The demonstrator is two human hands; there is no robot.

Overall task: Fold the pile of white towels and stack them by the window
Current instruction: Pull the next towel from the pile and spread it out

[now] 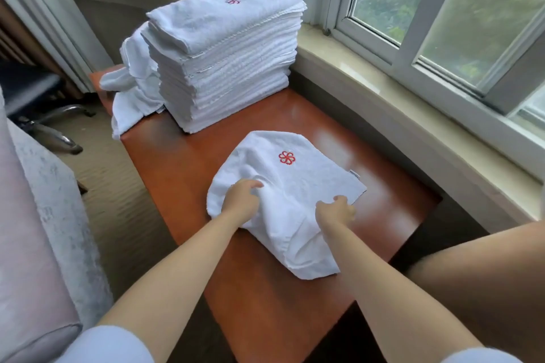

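A person's left hand [241, 197] and right hand [336, 211] pinch the cloth of a partly folded white towel [290, 186] with a red emblem on an orange-brown table [182, 174]. A tall stack of folded towels [224, 59] stands by the window [442, 9]; a few unfolded towels [132, 88] remain behind it, so most appears done.

The towel [295, 186] near the table's [182, 174] front edge is white with a red flower-like emblem [286, 158]. The stack [227, 59] at the far edge is white too, its top towel bearing the same red emblem. The table is glossy reddish-brown. Loose white towels [132, 88] hang off its far-left corner.
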